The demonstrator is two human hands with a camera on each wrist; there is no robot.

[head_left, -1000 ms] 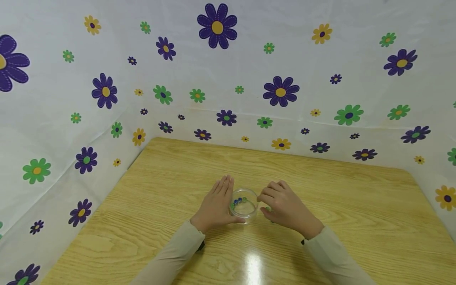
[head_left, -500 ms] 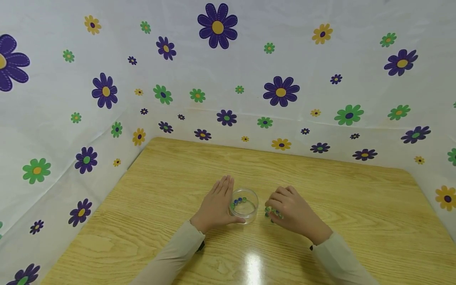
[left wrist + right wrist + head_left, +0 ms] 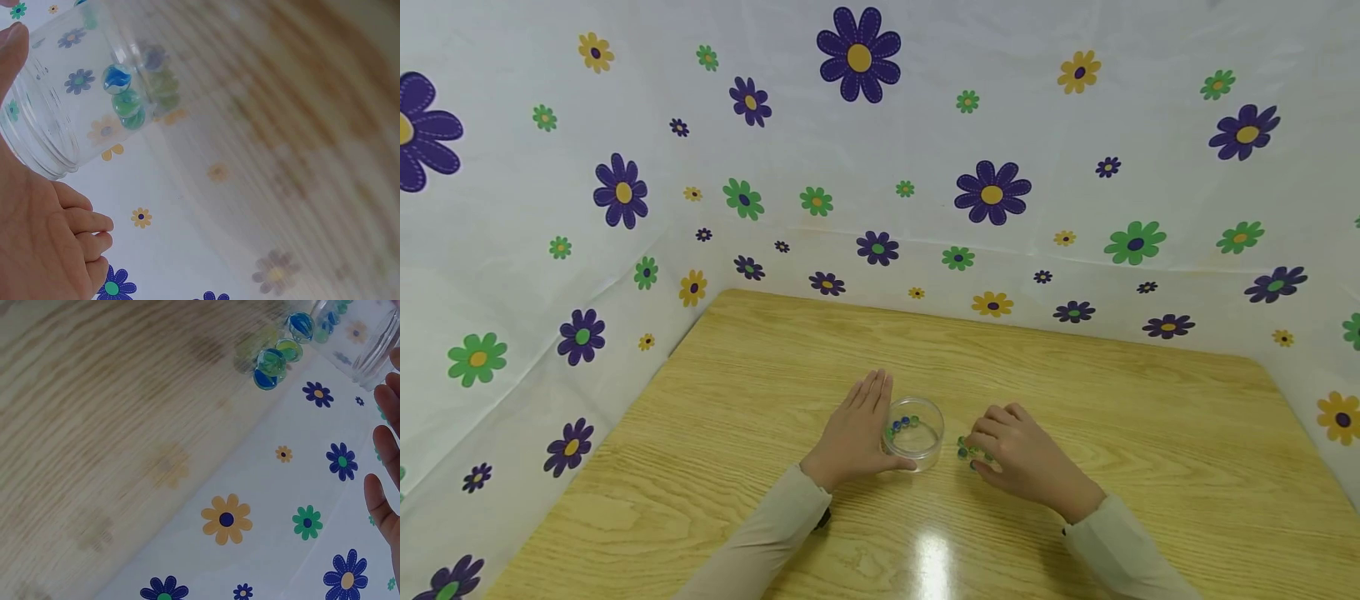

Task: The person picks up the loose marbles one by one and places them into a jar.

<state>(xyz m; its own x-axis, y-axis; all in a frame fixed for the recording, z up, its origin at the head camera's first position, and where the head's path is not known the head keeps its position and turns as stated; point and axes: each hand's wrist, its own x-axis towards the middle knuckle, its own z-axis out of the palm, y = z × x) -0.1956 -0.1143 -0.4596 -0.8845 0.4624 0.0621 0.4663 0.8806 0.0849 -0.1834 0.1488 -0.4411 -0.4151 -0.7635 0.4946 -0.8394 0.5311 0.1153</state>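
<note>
We see the left hand flat against a clear jar, its fingers straight and its thumb spread along the near side, touching rather than gripping; the jar stands upright on the wooden table, with blue and green marbles grouped inside at its base; just right of the jar, we find loose marbles lying on the wood, partly covered by the right hand; its fingers are parted and loosely bent, and we see nothing held in them; behind, we note a white sheet printed with purple, green and yellow flowers.
</note>
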